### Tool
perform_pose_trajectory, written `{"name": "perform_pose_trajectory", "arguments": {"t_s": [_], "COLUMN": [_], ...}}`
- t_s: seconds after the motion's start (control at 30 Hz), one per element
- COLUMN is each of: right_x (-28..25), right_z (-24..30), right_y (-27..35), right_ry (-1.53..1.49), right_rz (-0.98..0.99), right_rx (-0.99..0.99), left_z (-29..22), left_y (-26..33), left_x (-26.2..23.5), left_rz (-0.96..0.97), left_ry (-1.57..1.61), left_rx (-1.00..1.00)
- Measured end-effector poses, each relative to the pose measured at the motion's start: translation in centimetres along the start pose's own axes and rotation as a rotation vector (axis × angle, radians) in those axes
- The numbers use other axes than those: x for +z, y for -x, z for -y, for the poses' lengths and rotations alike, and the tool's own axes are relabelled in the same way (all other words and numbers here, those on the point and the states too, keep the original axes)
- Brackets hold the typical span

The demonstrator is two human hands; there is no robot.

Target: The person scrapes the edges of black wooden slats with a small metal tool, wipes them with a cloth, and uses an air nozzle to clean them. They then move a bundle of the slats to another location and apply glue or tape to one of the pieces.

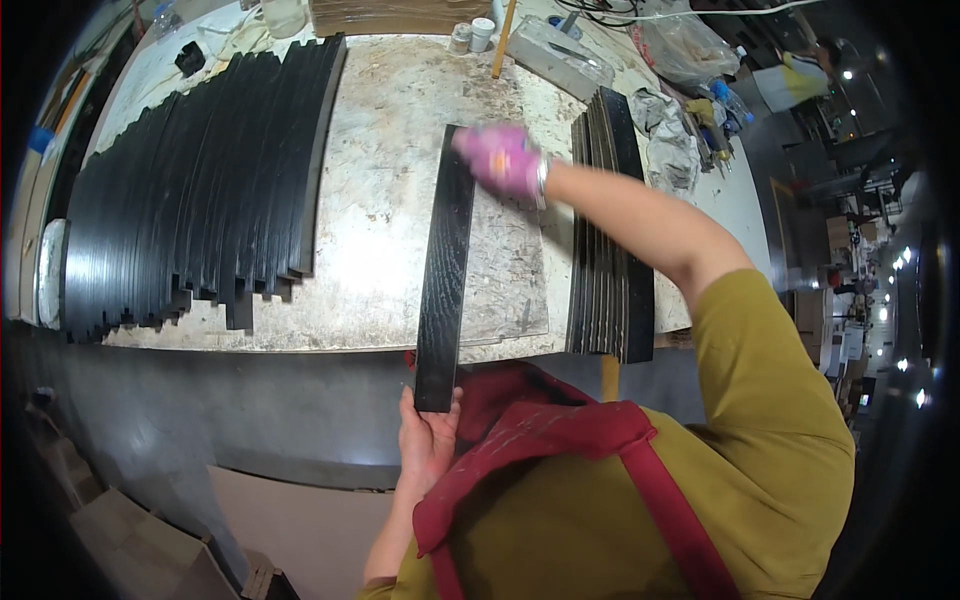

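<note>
A long black wooden plank (445,265) with visible grain lies lengthwise in front of me, its near end jutting past the table's front edge. My bare left hand (430,435) grips that near end from below, thumb and fingers at its two sides. At the plank's far end is my right hand (503,162), in a pink glove and blurred by motion. It touches or hovers over the right edge there; its fingers are too smeared to show whether they hold anything.
Many black planks (215,180) lie side by side on the table's left. Another stack stands on edge (610,240) at right. Behind are a cardboard box (395,17), white jars (482,35), a greyish block-shaped container (560,58), crumpled cloth (668,140) and a plastic bag (685,50).
</note>
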State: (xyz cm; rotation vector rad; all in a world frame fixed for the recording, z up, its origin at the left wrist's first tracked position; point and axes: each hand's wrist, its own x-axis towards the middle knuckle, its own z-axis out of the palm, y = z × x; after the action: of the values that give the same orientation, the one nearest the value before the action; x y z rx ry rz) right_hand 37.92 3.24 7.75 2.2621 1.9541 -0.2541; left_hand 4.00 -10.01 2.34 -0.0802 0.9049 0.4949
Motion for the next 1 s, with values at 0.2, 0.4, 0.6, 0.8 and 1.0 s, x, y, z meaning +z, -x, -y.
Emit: {"name": "perform_pose_trajectory", "arguments": {"t_s": [0.2, 0.4, 0.6, 0.8, 1.0], "right_x": [0.5, -0.4, 0.8, 2.3, 3.1], "right_z": [1.4, -6.1, -3.2, 3.7, 4.1], "right_y": [1.4, -4.4, -1.8, 3.0, 4.8], "right_ry": [-0.096, -0.089, -0.181, -0.528, -0.394], "right_rz": [-0.047, 0.147, -0.105, 0.154, -0.077], "right_rx": [-0.321, 0.246, -0.017, -0.164, -0.38], "left_z": [0.0, -0.2, -0.2, -0.2, -0.1], "left_y": [-0.5, -0.7, -0.2, -0.3, -0.4], "left_x": [-1.4, -1.5, -1.0, -1.6, -0.9], "left_rz": [0.08, 0.08, 0.093, 0.096, 0.098], "left_ry": [-0.003, -0.054, -0.089, -0.117, -0.095], "left_rx": [-0.003, -0.025, -0.001, -0.022, -0.019]}}
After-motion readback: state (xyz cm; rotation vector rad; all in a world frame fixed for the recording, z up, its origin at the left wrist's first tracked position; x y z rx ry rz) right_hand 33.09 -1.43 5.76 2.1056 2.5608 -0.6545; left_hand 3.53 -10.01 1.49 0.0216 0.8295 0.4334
